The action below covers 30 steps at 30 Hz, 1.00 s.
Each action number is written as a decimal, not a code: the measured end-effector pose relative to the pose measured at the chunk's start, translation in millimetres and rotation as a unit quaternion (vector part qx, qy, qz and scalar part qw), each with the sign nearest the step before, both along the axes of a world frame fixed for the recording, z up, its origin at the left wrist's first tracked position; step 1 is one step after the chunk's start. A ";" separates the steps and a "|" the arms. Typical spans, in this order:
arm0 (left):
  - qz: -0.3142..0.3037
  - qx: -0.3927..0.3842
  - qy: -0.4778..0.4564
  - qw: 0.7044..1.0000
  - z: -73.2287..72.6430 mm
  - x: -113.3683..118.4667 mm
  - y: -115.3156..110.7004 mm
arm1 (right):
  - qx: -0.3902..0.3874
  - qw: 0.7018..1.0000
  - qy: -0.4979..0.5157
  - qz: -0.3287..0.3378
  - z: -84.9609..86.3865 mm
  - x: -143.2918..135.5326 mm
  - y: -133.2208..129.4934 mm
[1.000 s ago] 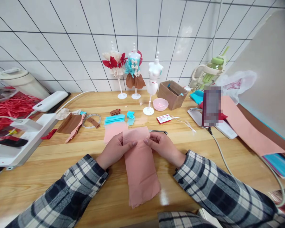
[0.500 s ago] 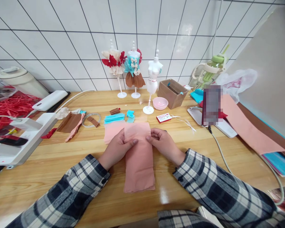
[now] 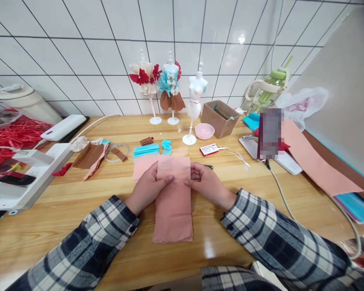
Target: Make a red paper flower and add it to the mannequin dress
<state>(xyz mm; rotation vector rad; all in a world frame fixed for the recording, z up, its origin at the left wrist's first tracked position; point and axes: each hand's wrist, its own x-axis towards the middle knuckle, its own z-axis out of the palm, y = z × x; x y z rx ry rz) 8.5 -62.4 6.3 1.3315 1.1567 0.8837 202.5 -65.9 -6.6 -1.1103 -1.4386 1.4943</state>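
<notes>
Between my hands is a long strip of pink crepe paper (image 3: 173, 210), its upper end lighter where light comes through. My left hand (image 3: 150, 186) pinches the left edge, thumb lying on top of the paper. On the opposite edge my right hand (image 3: 208, 184) pinches it too, fingers curled behind. A second pink paper piece (image 3: 144, 167) lies flat on the table just beyond my left hand. Past it are a folded turquoise paper strip (image 3: 146, 150), small turquoise scraps (image 3: 166, 147) and a brown folded piece (image 3: 147, 140). A dark-handled tool, partly hidden, shows behind my right hand.
At the back stand a bare white mannequin (image 3: 196, 101) and two dressed ones (image 3: 171, 87), a cardboard box (image 3: 220, 119) and a pink bowl (image 3: 204, 131). A power strip (image 3: 39, 178) lies left; a phone on a stand (image 3: 270, 133) and its cable are right.
The lower end of the pink paper has swung slightly left. Both hands keep their pinch, and the right fingers have shifted a little, uncovering more of the dark tool behind them.
</notes>
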 end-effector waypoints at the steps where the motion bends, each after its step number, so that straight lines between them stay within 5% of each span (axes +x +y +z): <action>1: -0.002 -0.001 -0.004 1.000 -0.1 0.0 0.1 | 0.007 1.000 -0.005 0.008 -0.2 -0.4 -0.7; 5: -0.003 -0.013 -0.008 1.000 1.8 -0.9 -0.3 | 0.076 0.993 -0.084 0.034 3.0 6.6 0.7; 8: 0.009 -0.014 0.018 1.000 4.5 -3.3 -0.4 | 0.150 0.967 -0.205 -0.024 8.2 24.5 11.8; 10: 0.013 -0.012 0.026 0.999 5.5 -5.3 -0.1 | 0.232 0.916 -0.318 -0.074 8.9 38.1 22.6; 13: 0.012 -0.015 0.021 1.000 5.2 -7.6 0.8 | 0.318 0.838 -0.439 -0.053 3.0 51.0 35.7; 16: 0.014 -0.016 0.032 0.999 4.5 -9.0 1.2 | 0.329 0.804 -0.495 -0.023 -4.3 51.7 39.4; 26: 0.018 -0.022 0.028 0.999 -1.2 -12.3 1.4 | 0.296 0.805 -0.513 -0.030 0.5 47.7 34.5; 30: 0.022 -0.038 -0.008 0.999 -4.4 -13.0 -0.8 | 0.235 0.855 -0.462 -0.020 9.6 46.2 28.3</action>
